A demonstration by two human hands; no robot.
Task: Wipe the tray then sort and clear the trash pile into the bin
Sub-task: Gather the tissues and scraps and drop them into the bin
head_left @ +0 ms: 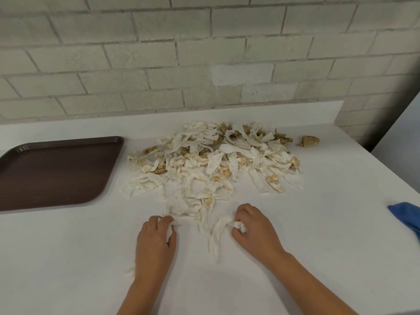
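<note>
My left hand (156, 233) and right hand (250, 226) each clutch tissue scraps (221, 233), gathering the pile (213, 158) for binning.

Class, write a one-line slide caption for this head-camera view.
Left hand and right hand each grip white paper scraps from the trash pile, brown tray beside it.

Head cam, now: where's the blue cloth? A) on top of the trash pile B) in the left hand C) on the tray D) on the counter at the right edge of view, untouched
D: the blue cloth lies on the counter at the frame's right edge, clear of the tray and trash pile; the left hand grips a tissue scrap, the right hand a tissue strip.
</note>
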